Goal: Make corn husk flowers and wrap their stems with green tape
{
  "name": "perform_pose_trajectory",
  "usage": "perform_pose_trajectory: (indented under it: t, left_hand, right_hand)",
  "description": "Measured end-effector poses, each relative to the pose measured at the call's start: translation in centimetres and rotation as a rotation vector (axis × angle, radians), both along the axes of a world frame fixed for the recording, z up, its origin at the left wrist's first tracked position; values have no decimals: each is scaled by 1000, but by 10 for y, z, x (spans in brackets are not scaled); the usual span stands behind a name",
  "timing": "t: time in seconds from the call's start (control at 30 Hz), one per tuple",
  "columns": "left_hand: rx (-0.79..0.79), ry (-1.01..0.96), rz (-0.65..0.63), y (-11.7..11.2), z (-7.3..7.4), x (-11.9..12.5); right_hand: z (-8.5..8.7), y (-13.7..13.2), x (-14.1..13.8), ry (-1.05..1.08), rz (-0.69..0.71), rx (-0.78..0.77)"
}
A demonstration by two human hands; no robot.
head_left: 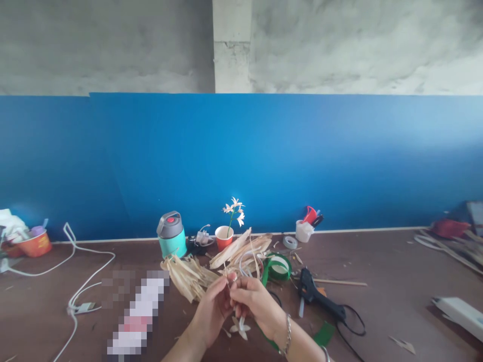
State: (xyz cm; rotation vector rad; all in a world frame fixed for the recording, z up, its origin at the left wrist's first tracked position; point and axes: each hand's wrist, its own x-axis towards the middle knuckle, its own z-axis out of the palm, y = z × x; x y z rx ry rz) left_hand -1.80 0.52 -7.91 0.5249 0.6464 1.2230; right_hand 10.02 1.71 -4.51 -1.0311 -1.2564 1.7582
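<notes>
My left hand (213, 311) and my right hand (258, 301) meet at the fingertips over the near middle of the table. Both are closed in a pinch on a small, thin piece of pale dried husk (225, 269), its tip poking up above the fingers; the rest is hidden. Below them a pale husk flower (240, 329) lies on the table. Just beyond are a bundle of dried husks (188, 276) and longer husk leaves (241, 249). A roll of green tape (283, 259) lies to the right, close to a black glue gun (309, 286).
A paper cup (225, 240) at the back holds a stem of husk flowers (234, 205). Left of it stands a teal flask (172, 244). A white cup (303, 231) with scissors stands back right. White cable (90, 276) loops at left; a blue partition (287, 161) borders the brown table (377, 311).
</notes>
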Motion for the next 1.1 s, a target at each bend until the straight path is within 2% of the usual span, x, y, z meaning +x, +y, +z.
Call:
perform_pose_trajectory:
  t: [0.2, 0.83, 1.1]
  left_hand:
    - [49, 8, -42, -2, 3, 0]
    - [131, -15, -87, -2, 2, 0]
    - [101, 41, -32, -2, -1, -2]
  right_hand:
    - [-1, 0, -1, 47, -18, -63]
    - [-2, 2, 0, 133, -25, -95]
    - [-5, 1, 1, 168, -42, -113]
